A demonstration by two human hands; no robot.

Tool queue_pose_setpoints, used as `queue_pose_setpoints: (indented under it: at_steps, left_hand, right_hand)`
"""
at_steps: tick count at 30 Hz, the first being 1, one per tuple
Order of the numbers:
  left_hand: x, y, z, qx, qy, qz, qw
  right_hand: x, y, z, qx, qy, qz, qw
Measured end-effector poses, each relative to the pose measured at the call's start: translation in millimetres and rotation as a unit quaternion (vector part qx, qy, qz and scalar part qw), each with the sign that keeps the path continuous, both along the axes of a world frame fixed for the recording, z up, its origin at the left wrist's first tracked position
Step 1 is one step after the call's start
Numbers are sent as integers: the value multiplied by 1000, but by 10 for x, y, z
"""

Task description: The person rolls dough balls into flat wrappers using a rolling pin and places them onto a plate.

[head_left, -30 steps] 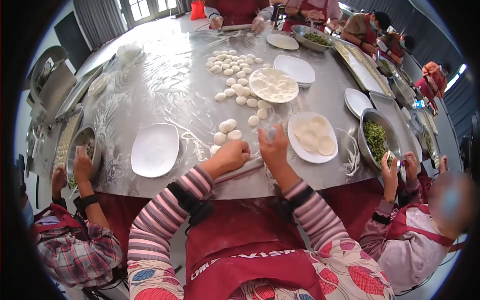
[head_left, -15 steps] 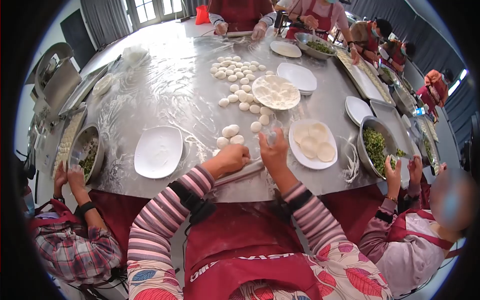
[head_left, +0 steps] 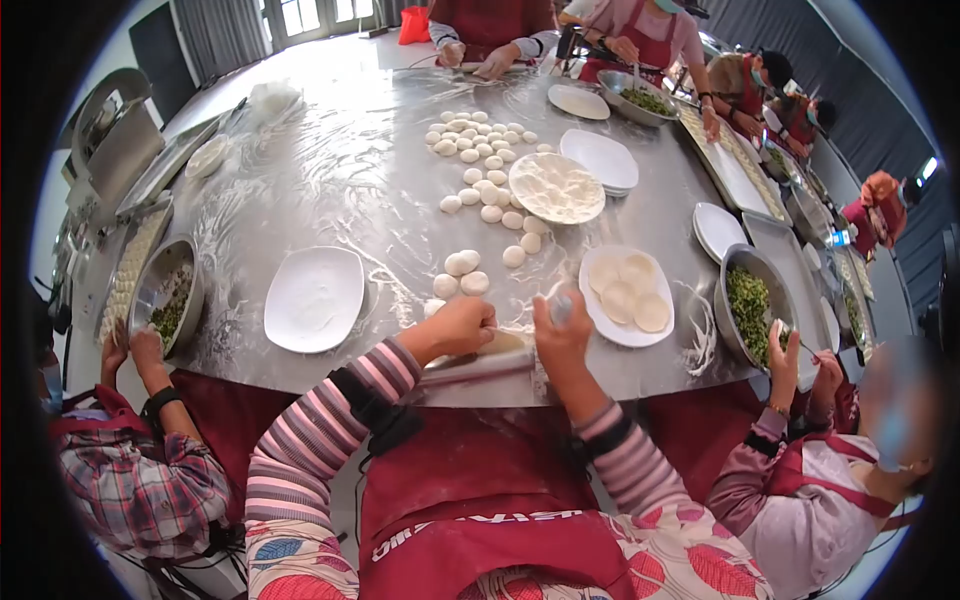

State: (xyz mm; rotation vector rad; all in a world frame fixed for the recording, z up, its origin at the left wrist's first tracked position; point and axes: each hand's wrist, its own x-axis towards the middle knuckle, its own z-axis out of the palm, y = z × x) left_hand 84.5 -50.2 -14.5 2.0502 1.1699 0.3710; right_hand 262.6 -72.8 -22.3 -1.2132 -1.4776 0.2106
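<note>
My left hand (head_left: 460, 328) is closed with its fingers pinched at the edge of a flattened dough round (head_left: 503, 344), partly hidden by the hand. Close to the table's front edge, a pale rolling pin (head_left: 480, 368) lies crosswise in front of the dough. My right hand (head_left: 562, 335) is at the pin's right end, fingers curled, its palm side hidden; a greyish blur shows between its fingers. Small dough balls (head_left: 462, 264) sit just beyond my left hand. A white plate with flat dough wrappers (head_left: 618, 300) stands right of my right hand.
A floured white plate (head_left: 315, 300) is at left, a dish of flour (head_left: 556, 188) ahead. Steel bowls of green filling (head_left: 748, 300) stand at right, left (head_left: 172, 305) and far right. Co-workers (head_left: 800, 440) work on both sides and across the steel table (head_left: 330, 180).
My right hand has shifted slightly right and nearer to me. The rolling pin has come closer, and more of the flattened dough shows beyond it. My left hand stays almost in place.
</note>
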Motion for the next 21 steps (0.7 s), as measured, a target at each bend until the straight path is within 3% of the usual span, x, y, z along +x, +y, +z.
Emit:
queue_pose_setpoints:
  at_steps: [1, 3, 5, 7, 8, 12, 15, 17, 19, 21]
  left_hand:
    - [-30, -44, 37, 0, -2, 6, 1000]
    - [-51, -102, 108, -173, -66, 64, 981]
    - [-13, -126, 34, -181, -45, 38, 982]
    - [56, -64, 3, 22, 29, 37, 999]
    - [93, 2, -91, 50, 22, 62, 997]
    - [41, 23, 18, 9, 34, 2, 999]
    - [-33, -120, 120, -75, 8, 74, 994]
    - [-59, -116, -59, -104, -6, 50, 993]
    - [37, -150, 16, 14, 18, 38, 999]
    - [121, -45, -19, 34, 34, 57, 997]
  right_hand:
    - [32, -143, 8, 0, -2, 6, 1000]
    - [96, -359, 39, -15, 49, 30, 998]
    - [26, -191, 16, -39, 42, 1, 998]
    - [-71, 185, 2, 11, -1, -6, 1000]
    - [-83, 240, -36, 11, 0, -8, 1000]
    - [-33, 134, -35, 1, -17, -7, 1000]
    - [94, -318, 2, -24, 17, 6, 1000]
    - [89, -296, -21, -40, 53, 19, 998]
    - [18, 36, -72, 8, -20, -12, 1000]
    - [-103, 286, -10, 7, -1, 9, 1000]
